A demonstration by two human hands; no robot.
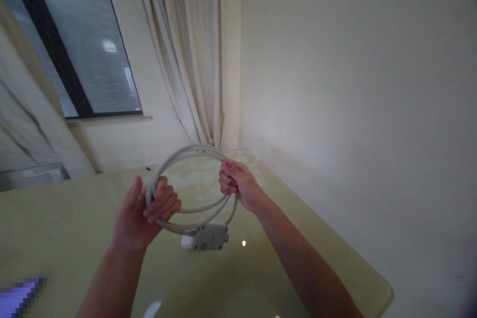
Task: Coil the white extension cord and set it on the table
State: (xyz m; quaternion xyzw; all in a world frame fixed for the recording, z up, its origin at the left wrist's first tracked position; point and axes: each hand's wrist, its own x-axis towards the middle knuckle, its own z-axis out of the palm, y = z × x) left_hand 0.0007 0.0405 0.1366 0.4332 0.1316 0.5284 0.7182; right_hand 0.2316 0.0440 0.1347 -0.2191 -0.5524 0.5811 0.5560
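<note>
A grey-white cable [197, 149] is looped into a round coil, held up over the table. My left hand [149, 213] wraps its fingers around the coil's left side, thumb pointing up. On the right side, my right hand [236, 181] is closed around the loops. From the bottom of the coil hangs a boxy grey block [211, 236] with screws at its corners, and a white piece [187, 242] shows at its left end. Whether the block touches the tabletop I cannot tell.
The pale green, glossy table [320, 258] runs up to a white wall [354, 84] on the right. Behind it hang cream curtains [194, 49] beside a dark-framed window [85, 44]. A small dark item [148, 169] lies near the table's far edge. A pixelated purple shape [18, 298] shows at lower left.
</note>
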